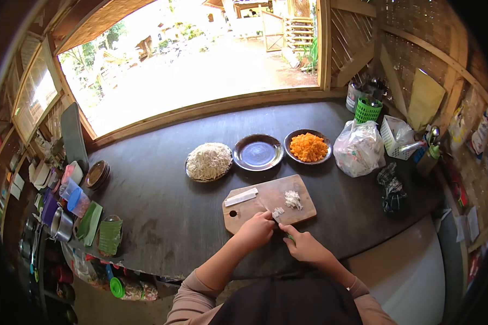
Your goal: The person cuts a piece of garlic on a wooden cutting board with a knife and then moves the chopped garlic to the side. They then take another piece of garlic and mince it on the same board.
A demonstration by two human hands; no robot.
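A wooden cutting board with a hole in one corner lies at the table's front. My left hand is closed at its near edge, fingertips pinching pale white food that they mostly hide. My right hand grips a knife by its green handle, its thin blade reaching the board beside my left fingertips. Small white chopped bits lie just beyond the blade. Farther right on the board is a larger heap of white pieces. A few long white strips rest at the board's upper left.
Behind the board stand a plate of white shreds, a dark plate and a bowl of chopped orange food. To the right are a white plastic bag and a dark crumpled cloth. Banana leaf pieces lie left.
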